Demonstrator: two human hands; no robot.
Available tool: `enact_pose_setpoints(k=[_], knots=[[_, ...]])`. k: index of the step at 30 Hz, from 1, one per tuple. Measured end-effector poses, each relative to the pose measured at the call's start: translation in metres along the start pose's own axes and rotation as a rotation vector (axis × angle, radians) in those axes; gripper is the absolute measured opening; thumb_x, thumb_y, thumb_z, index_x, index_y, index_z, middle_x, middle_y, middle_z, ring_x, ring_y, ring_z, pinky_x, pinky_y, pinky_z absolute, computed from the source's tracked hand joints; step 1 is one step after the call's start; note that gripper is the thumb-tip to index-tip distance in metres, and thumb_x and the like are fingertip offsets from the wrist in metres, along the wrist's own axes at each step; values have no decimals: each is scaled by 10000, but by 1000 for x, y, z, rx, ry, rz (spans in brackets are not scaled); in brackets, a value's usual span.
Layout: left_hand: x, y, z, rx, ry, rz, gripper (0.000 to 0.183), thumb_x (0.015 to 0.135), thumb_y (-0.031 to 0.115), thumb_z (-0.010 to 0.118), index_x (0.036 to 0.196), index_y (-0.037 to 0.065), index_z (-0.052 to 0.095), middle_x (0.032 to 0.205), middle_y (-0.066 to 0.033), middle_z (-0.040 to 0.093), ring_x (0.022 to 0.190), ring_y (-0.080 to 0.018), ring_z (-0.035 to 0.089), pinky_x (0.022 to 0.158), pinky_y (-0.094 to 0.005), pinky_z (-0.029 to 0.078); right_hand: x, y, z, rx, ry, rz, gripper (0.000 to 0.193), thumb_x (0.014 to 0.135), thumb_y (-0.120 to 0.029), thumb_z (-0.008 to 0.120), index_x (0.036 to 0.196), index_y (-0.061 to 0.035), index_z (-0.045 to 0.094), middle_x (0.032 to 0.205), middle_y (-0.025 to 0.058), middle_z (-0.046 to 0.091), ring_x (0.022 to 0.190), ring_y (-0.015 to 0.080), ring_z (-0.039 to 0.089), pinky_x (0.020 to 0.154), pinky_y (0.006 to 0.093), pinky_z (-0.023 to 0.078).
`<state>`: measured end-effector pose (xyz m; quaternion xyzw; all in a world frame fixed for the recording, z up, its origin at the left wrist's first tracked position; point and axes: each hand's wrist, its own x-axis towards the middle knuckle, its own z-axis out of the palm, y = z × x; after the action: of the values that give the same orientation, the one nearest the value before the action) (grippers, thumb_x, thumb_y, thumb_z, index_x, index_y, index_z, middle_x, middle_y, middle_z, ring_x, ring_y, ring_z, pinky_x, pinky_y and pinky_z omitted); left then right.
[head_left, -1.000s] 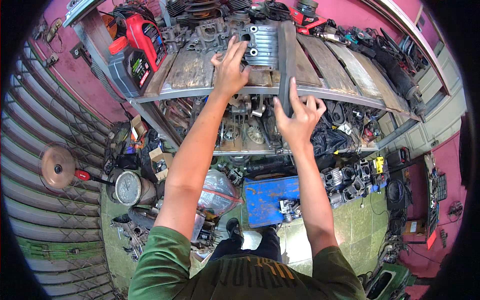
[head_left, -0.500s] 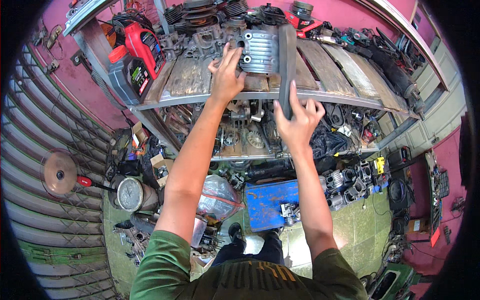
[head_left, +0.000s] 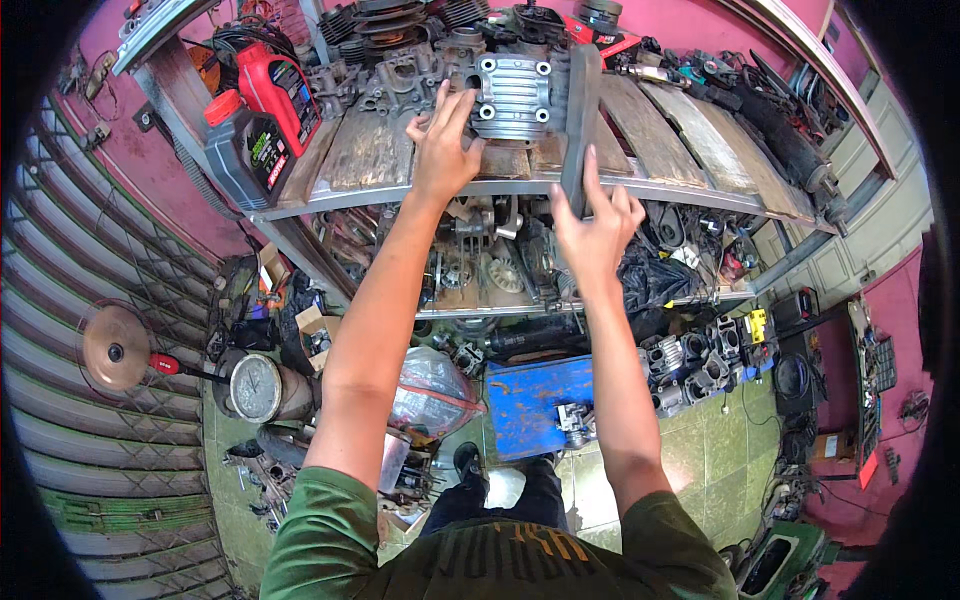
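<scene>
A silver-grey finned engine cylinder head (head_left: 513,95) rests on the wooden planks of the workbench. My left hand (head_left: 445,140) grips its left side, fingers stretched along the edge and the thumb low at its near corner. In my right hand (head_left: 598,225) is a long, flat, dark-grey bar (head_left: 580,120), held by its near end and pointing away from me. The bar stands just right of the cylinder head, blurred by motion; whether the two touch I cannot tell. Other grey engine castings (head_left: 405,85) lie behind my left hand.
Two oil bottles, one grey (head_left: 240,150) and one red (head_left: 280,100), stand at the bench's left end. Shock absorbers (head_left: 780,125) and tools crowd its right. More parts fill the lower shelf (head_left: 490,300). A blue board (head_left: 535,400) and a fan (head_left: 115,350) are below.
The bar has shifted right relative to the cylinder head, uncovering the holes along its right side. My right hand has moved slightly farther away from me. My left hand keeps its hold.
</scene>
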<state>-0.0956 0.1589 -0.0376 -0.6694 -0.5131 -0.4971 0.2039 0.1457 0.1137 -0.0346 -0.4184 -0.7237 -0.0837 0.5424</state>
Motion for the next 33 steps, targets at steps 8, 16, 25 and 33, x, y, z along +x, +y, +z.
enact_pose_setpoints(k=[8, 16, 25, 33], knots=[[0, 6, 1, 60, -20, -14, 760, 771, 61, 815, 1468, 18, 517, 1480, -141, 561, 1511, -285, 390, 1114, -489, 221, -86, 19, -3, 170, -118, 138, 690, 769, -246, 859, 1397, -51, 651, 696, 60, 611, 767, 217, 585, 936, 402, 371], [1, 7, 1, 48, -22, -9, 765, 750, 58, 824, 1456, 22, 529, 1489, -129, 550, 1517, -278, 383, 1108, -485, 225, 9, -25, 12, -55, 17, -243, 722, 779, -282, 836, 1443, -116, 605, 666, 27, 664, 801, 204, 584, 951, 483, 339], [0, 8, -5, 37, -38, -41, 742, 746, -11, 750, 1455, 36, 533, 1491, -120, 548, 1534, -268, 357, 1127, -491, 196, -28, -18, -11, 23, 20, -149, 656, 789, -263, 825, 1399, -92, 655, 585, -5, 565, 717, 212, 563, 947, 475, 335], [0, 6, 4, 22, -17, -52, 749, 747, 18, 760, 1455, 67, 524, 1457, -86, 550, 1528, -307, 358, 1090, -547, 221, -37, 6, -3, -56, -27, -151, 682, 788, -257, 832, 1405, -45, 633, 616, 53, 646, 795, 224, 603, 967, 456, 340]])
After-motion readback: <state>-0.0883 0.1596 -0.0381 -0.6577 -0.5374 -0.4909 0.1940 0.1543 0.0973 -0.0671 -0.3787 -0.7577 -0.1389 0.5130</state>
